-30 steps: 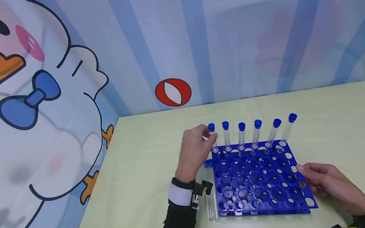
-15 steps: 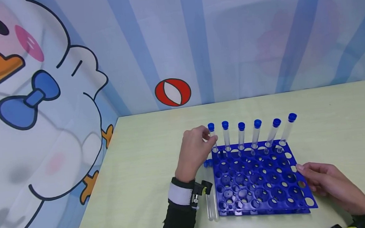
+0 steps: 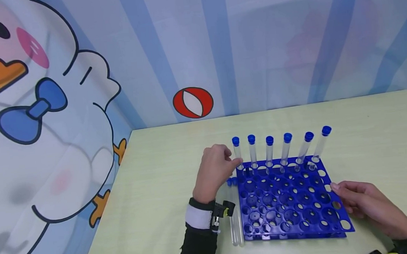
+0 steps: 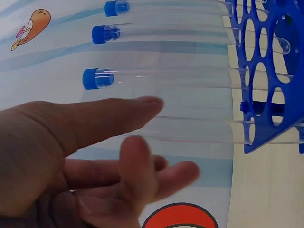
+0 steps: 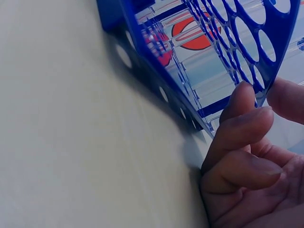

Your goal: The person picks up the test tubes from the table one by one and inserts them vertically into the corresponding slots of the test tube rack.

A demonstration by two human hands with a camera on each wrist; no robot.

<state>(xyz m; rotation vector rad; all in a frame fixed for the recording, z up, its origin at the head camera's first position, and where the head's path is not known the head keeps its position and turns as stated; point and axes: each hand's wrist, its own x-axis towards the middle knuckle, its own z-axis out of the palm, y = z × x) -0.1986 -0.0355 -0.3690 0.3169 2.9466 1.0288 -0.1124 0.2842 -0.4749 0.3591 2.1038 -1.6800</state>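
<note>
A blue test tube rack [image 3: 294, 205] stands on the table with a row of capped test tubes in its far edge. My left hand [image 3: 213, 171] is beside the leftmost test tube [image 3: 237, 150], its thumb and fingers parted. In the left wrist view, that tube [image 4: 199, 129] passes behind the thumb [image 4: 114, 118], and its cap is hidden by the hand. At the rack's right edge, my right hand [image 3: 370, 204] pinches the top plate [image 5: 278, 52] between thumb and index finger; the other fingers are curled below it.
Two capped test tubes [image 3: 236, 223] lie on the table along the rack's left side. The pale table [image 3: 158, 185] meets a printed blue backdrop [image 3: 255, 60] behind the rack, and a cartoon-duck panel [image 3: 67, 160] on the left.
My left fingers have let go of the leftmost tube and spread, the hand dropping slightly toward me. The tube stays in the rack. The right hand keeps its hold.
</note>
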